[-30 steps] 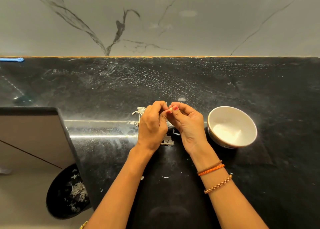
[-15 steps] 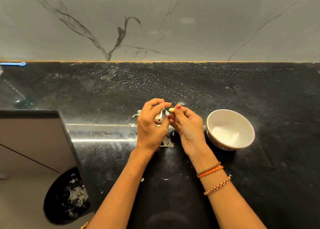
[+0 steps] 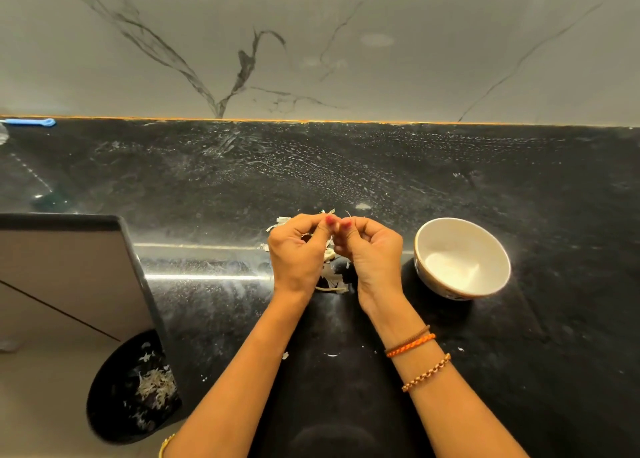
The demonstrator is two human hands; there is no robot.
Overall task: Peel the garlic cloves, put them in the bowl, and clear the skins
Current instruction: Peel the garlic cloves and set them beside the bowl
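My left hand (image 3: 298, 250) and my right hand (image 3: 372, 250) meet thumb to thumb above the black counter (image 3: 346, 180). Both sets of fingers curl in and pinch a garlic clove (image 3: 343, 226), of which only a small pale bit shows between the thumb tips. Loose garlic skins (image 3: 330, 283) lie on the counter under and behind the hands. A white bowl (image 3: 462, 258) stands just right of my right hand, and I cannot make out any cloves in it.
Below the counter's left edge stands a black bin (image 3: 133, 388) with skins inside. An open cabinet door (image 3: 65, 267) juts out at the left. A blue object (image 3: 31, 122) lies at the far left by the marble wall.
Both hands have rolled so the thumbs face up and press together. The yellow clove tip that showed half a second ago is now almost covered.
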